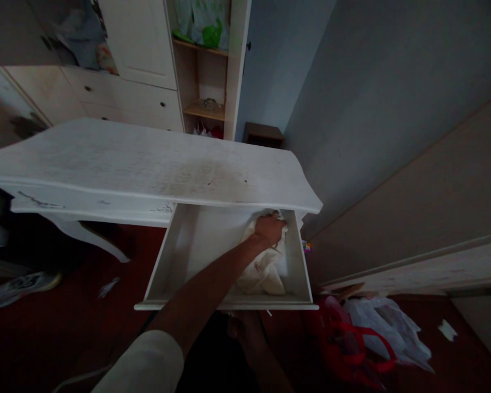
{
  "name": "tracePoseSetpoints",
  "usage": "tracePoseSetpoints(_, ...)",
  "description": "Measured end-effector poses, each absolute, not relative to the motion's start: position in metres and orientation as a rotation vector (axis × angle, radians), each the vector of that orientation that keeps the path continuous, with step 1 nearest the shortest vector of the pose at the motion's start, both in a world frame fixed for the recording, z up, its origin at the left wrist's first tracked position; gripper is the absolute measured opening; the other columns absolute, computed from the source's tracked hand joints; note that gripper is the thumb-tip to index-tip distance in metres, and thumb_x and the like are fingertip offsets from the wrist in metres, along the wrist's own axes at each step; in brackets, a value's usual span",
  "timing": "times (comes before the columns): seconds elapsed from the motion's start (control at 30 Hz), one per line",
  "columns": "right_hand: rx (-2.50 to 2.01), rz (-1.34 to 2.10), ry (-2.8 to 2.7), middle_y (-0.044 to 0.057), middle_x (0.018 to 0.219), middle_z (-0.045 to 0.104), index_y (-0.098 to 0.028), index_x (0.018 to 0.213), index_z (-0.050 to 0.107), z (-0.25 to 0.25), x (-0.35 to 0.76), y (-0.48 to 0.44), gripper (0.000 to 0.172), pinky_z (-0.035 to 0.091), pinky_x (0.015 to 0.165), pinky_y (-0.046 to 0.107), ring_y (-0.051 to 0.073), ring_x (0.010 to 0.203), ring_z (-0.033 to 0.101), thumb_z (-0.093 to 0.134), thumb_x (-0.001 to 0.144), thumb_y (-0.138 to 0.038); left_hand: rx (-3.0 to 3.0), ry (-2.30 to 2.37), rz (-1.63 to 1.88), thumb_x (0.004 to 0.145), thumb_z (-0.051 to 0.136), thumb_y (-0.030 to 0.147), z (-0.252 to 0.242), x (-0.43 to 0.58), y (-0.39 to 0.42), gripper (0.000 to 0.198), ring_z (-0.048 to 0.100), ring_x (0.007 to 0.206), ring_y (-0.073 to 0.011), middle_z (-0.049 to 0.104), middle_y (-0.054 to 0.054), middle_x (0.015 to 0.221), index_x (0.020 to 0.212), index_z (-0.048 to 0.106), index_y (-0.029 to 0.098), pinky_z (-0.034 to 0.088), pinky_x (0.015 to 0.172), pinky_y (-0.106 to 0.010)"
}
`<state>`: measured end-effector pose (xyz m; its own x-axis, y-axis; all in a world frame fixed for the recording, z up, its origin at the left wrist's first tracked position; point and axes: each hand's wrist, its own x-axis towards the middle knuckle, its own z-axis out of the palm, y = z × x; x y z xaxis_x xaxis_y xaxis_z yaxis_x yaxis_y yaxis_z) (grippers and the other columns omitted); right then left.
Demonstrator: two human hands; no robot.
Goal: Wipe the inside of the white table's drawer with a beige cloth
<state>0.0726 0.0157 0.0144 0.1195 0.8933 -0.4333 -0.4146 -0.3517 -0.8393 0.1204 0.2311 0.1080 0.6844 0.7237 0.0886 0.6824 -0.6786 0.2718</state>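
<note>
Head view shows the left hand (269, 229) inside a pulled-out white drawer (213, 224), at two o'clock from the drawer's middle. Its grip is closed over bunched cream cloth (262, 275), which lies along the drawer's three o'clock side. The right hand (241, 326) sits in shadow at six o'clock, just below the drawer front; whether that grip is spread or pressed together, one cannot tell. At twelve o'clock stretches the smudged white surface (126, 155). Toward four o'clock, a red bag (331, 327) rests beside a white plastic bag (388, 322).
</note>
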Motion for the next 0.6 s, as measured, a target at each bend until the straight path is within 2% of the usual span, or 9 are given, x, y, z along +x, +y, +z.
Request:
tracePoseSetpoints(0.2, -1.238, 1.53, -0.54, 0.001, 0.059, 0.057, -0.016, 0.07, 0.067, 0.011, 0.072, 0.016, 0.041, 0.03, 0.046, 0.026, 0.009, 0.045, 0.04, 0.07, 0.064, -0.057, 2.813, 0.673, 0.131, 0.084, 0.056, 0.021, 0.097, 0.094, 0.204, 0.036, 0.065, 0.104, -0.0236, 0.058, -0.005, 0.13, 0.115, 0.069, 0.036, 0.054, 0.081, -0.035)
tracePoseSetpoints(0.37, -1.224, 1.535, -0.517, 0.0, 0.066, 0.061, -0.016, 0.077, 0.067, 0.014, 0.073, 0.018, 0.039, 0.027, 0.044, 0.023, 0.006, 0.045, 0.038, 0.073, 0.064, -0.052, 2.84, 0.395, 0.018, 0.083, 0.059, 0.019, 0.1, 0.074, 0.186, 0.035, 0.063, 0.108, -0.0223, 0.066, -0.002, 0.124, 0.111, 0.071, 0.035, 0.05, 0.085, -0.033)
tracePoseSetpoints(0.5, -1.194, 1.538, -0.521, 0.001, 0.069, 0.063, -0.016, 0.075, 0.066, 0.017, 0.073, 0.018, 0.038, 0.029, 0.044, 0.023, 0.007, 0.046, 0.039, 0.073, 0.066, -0.052, 2.853, 0.385, -0.07, 0.08, 0.061, 0.015, 0.108, 0.046, 0.177, 0.03, 0.065, 0.102, -0.0244, 0.073, -0.005, 0.108, 0.102, 0.074, 0.031, 0.049, 0.082, -0.034)
tracePoseSetpoints(0.6, -1.172, 1.547, -0.516, 0.001, 0.07, 0.064, -0.016, 0.076, 0.068, 0.015, 0.074, 0.016, 0.035, 0.031, 0.045, 0.024, 0.008, 0.047, 0.04, 0.074, 0.067, -0.049, 2.833, 0.495, -0.159, 0.079, 0.063, 0.017, 0.115, 0.019, 0.173, 0.031, 0.065, 0.101, -0.0266, 0.073, -0.007, 0.106, 0.102, 0.075, 0.032, 0.049, 0.081, -0.037)
